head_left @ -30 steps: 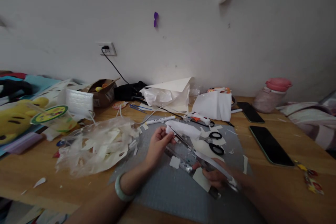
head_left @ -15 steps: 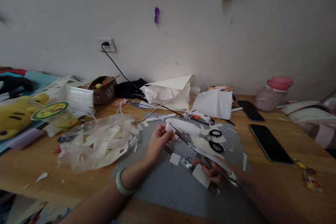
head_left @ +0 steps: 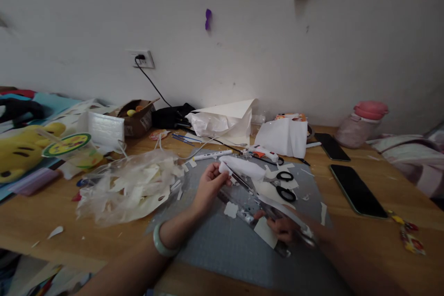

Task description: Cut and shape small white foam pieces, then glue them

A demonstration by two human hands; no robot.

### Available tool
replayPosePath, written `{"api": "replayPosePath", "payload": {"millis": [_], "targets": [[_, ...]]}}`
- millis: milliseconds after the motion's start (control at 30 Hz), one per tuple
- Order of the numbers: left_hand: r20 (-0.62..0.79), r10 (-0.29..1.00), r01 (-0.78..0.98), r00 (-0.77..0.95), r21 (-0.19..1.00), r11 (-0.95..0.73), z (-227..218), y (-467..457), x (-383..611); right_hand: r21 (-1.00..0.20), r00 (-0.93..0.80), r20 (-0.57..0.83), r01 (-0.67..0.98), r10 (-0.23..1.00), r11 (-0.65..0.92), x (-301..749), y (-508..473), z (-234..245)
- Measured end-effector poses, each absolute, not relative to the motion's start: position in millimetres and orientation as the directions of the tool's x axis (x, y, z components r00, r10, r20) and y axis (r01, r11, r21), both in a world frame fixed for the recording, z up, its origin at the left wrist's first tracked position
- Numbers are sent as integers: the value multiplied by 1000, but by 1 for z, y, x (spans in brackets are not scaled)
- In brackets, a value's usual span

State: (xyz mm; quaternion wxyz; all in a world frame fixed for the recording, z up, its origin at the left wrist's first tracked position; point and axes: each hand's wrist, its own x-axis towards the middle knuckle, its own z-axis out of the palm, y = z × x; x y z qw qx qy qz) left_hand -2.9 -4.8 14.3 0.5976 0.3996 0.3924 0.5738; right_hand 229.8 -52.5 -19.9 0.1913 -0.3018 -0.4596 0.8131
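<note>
My left hand [head_left: 208, 188], with a pale green bangle on the wrist, pinches the upper end of a white paper strip [head_left: 243, 167] above the grey cutting mat [head_left: 225, 249]. Lower right, my right hand [head_left: 282, 229] is closed on the other end of the strip, over a shiny metal ruler [head_left: 248, 215] lying aslant on the mat. Part of what the right hand grips is blurred. Black-handled scissors [head_left: 284, 185] lie on paper scraps just beyond the strip.
A clear plastic bag of paper scraps [head_left: 128, 189] lies left of the mat. Two dark phones [head_left: 357, 192] lie on the wooden table at right, a pink-lidded bottle [head_left: 360, 125] behind them. A glue gun [head_left: 263, 152], marker, cardboard box and white paper sit along the wall.
Both hands stay on the strip. My right hand has shifted slightly left and up along the ruler. The camera has tilted a little.
</note>
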Motion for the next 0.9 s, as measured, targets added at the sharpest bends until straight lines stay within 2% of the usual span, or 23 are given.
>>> {"api": "replayPosePath", "payload": {"millis": [100, 400, 533, 733, 900], "targets": [[-11, 999, -378, 43, 925, 26, 16, -5, -3, -837, -739, -326, -64, 589, -544, 231, -53, -23], [6, 999, -388, 41, 921, 10, 14, -4, -4, -871, -695, -341, -20, 633, -491, 234, -57, -27], [-32, 998, -367, 63, 929, 52, 11, -5, -4, -864, -698, -345, -25, 628, -503, 229, -60, -15], [-118, 984, -223, 134, 964, 146, 11, -8, -6, -874, -675, -368, 17, 639, -485, 223, -63, 5], [-135, 980, -244, 148, 955, 168, 15, -10, -5, -864, -698, -381, 36, 606, -502, 222, -61, 5]]}}
